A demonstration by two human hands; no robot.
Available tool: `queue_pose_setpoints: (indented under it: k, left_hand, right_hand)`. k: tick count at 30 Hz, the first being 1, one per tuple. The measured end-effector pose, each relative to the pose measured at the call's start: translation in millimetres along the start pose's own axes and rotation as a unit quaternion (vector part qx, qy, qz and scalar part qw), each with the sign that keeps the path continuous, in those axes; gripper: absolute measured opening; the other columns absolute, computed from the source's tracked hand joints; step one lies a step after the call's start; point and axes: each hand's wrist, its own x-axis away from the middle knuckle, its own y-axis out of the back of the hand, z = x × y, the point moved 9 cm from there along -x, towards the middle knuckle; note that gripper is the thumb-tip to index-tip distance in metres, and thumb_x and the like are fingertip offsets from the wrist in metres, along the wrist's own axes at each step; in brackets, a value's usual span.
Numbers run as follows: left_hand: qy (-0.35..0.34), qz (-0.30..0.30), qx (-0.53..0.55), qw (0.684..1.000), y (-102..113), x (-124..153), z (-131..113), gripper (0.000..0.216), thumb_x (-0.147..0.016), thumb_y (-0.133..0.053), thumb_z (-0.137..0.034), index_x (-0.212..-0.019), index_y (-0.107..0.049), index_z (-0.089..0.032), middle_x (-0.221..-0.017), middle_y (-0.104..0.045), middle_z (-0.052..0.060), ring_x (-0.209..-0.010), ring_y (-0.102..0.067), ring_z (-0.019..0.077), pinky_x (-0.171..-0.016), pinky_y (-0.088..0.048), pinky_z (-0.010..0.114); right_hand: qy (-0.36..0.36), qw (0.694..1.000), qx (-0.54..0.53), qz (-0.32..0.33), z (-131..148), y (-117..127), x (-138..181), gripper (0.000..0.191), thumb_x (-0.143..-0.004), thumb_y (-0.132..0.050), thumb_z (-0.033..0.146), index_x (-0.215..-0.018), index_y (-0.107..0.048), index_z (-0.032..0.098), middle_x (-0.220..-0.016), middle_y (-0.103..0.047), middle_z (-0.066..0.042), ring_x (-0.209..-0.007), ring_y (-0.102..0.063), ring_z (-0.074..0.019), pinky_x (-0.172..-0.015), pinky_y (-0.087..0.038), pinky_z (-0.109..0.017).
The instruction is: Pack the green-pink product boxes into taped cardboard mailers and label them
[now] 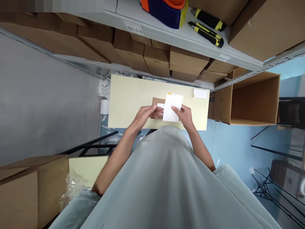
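My right hand [185, 115] grips a flat white card [172, 109] by its right side, with the thumb on top. A small orange mark shows at the card's upper left corner. Partly under the card lies a small brown cardboard box [156, 101] with a white patch on it, on the pale yellow table [133, 95]. My left hand [150, 113] is at the box's left side, fingers stretched out towards the card. Whether those fingertips touch the box or the card I cannot tell. Another white card or small pack [200, 93] lies at the table's far right corner.
Above the table's far edge runs a grey shelf [157, 35] with two utility knives [207, 33] and a blue-orange tape dispenser [166, 12]. Brown boxes [188, 60] fill the level below. A large open carton [254, 101] stands right; another carton [35, 187] is at lower left.
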Motion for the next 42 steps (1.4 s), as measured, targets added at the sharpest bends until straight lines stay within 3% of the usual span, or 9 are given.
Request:
queue_pose_setpoints:
  k: [4,11,17,23,33,36,39,42]
  left_hand:
    - [-0.031,0.046,-0.018,0.998,-3.7,36.5,3.9,0.044,-0.084,-0.081,-0.063,-0.093,-0.086,-0.021,-0.096,-0.084,0.015,-0.091,-0.081,0.0337,-0.076,-0.067,0.045]
    - [-0.085,0.009,-0.020,0.996,10.6,53.6,-7.2,0.031,-0.083,-0.082,-0.054,-0.086,-0.082,-0.023,-0.088,-0.081,0.012,-0.088,-0.080,0.0303,-0.079,-0.069,0.044]
    - [-0.114,0.026,0.007,0.993,18.4,63.0,-21.0,0.022,-0.082,-0.081,-0.046,-0.082,-0.080,-0.024,-0.083,-0.080,0.009,-0.079,-0.077,0.0266,-0.078,-0.069,0.044]
    - [-0.130,0.034,0.029,0.991,29.9,71.7,-32.8,0.019,-0.077,-0.086,-0.041,-0.078,-0.078,-0.024,-0.079,-0.080,0.008,-0.070,-0.074,0.0236,-0.065,-0.065,0.037]
    - [-0.147,0.039,0.033,0.988,46.0,73.3,-39.5,0.017,-0.078,-0.084,-0.039,-0.075,-0.077,-0.024,-0.077,-0.079,0.007,-0.064,-0.069,0.0204,-0.060,-0.062,0.034]
    - [-0.159,0.038,0.037,0.986,49.3,70.7,-39.6,0.016,-0.079,-0.083,-0.038,-0.075,-0.076,-0.024,-0.076,-0.077,0.007,-0.064,-0.069,0.0201,-0.061,-0.061,0.034]
    - [-0.165,0.028,0.028,0.986,54.7,67.0,-37.1,0.016,-0.081,-0.081,-0.037,-0.076,-0.075,-0.024,-0.076,-0.076,0.006,-0.066,-0.069,0.0198,-0.063,-0.061,0.034]
    - [-0.175,0.016,0.008,0.984,62.1,62.9,-34.3,0.016,-0.084,-0.079,-0.038,-0.079,-0.075,-0.023,-0.078,-0.075,0.004,-0.070,-0.069,0.0195,-0.067,-0.060,0.033]
  right_hand:
    - [0.024,0.999,0.013,-0.038,26.3,-4.3,14.5,0.054,-0.083,-0.090,0.073,-0.101,-0.087,0.022,-0.105,-0.085,-0.008,-0.098,-0.079,-0.0264,-0.078,-0.066,-0.036]
    - [0.050,0.997,0.031,-0.056,55.5,-18.9,31.1,0.058,-0.085,-0.088,0.074,-0.108,-0.087,0.021,-0.114,-0.086,-0.007,-0.106,-0.079,-0.0251,-0.085,-0.066,-0.035]
    - [0.052,0.996,0.029,-0.073,58.5,-32.2,40.5,0.058,-0.082,-0.091,0.076,-0.102,-0.087,0.022,-0.109,-0.085,-0.005,-0.102,-0.078,-0.0239,-0.083,-0.065,-0.035]
    - [0.023,0.995,0.027,-0.090,57.3,-47.1,46.5,0.059,-0.076,-0.095,0.076,-0.098,-0.086,0.022,-0.103,-0.085,-0.004,-0.100,-0.076,-0.0234,-0.082,-0.063,-0.033]
    - [0.046,0.995,0.017,-0.087,61.8,-66.1,47.1,0.060,-0.079,-0.094,0.076,-0.102,-0.086,0.021,-0.106,-0.086,-0.006,-0.104,-0.079,-0.0261,-0.084,-0.065,-0.035]
    - [0.041,0.994,0.050,-0.085,52.5,-71.5,38.6,0.063,-0.085,-0.090,0.076,-0.113,-0.084,0.020,-0.114,-0.086,-0.008,-0.108,-0.079,-0.0253,-0.087,-0.065,-0.033]
    - [0.051,0.980,0.151,-0.123,49.2,-70.6,36.2,0.063,-0.087,-0.093,0.068,-0.128,-0.081,0.020,-0.128,-0.082,-0.010,-0.106,-0.077,-0.0226,-0.088,-0.065,-0.033]
    - [0.100,0.956,0.246,-0.121,60.8,-78.3,48.3,0.048,-0.095,-0.090,0.059,-0.126,-0.083,0.024,-0.132,-0.078,-0.011,-0.100,-0.073,-0.0203,-0.087,-0.062,-0.034]
